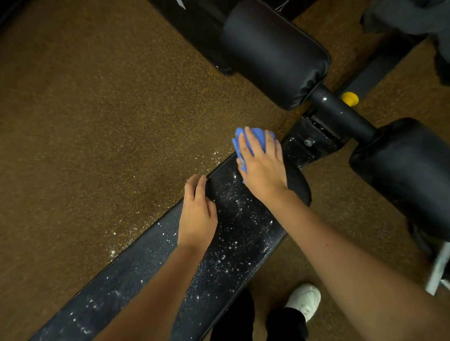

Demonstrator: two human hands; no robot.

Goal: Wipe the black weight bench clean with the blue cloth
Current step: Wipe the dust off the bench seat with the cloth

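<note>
The black weight bench (236,238) runs diagonally from bottom left to the centre, its pad speckled with white droplets or dust. My right hand (262,167) presses the blue cloth (257,138) flat on the bench's far end, fingers spread over it. The cloth sticks out beyond my fingertips and along my thumb side. My left hand (198,216) rests on the bench's left edge just behind, fingers curled over the rim, holding no cloth.
Two black padded rollers (271,53) (411,175) on a bar stand past the bench end, with a yellow knob (350,98) between them. Brown speckled floor (90,137) lies to the left. My white shoe (305,299) is at the bottom right beside a metal frame (440,267).
</note>
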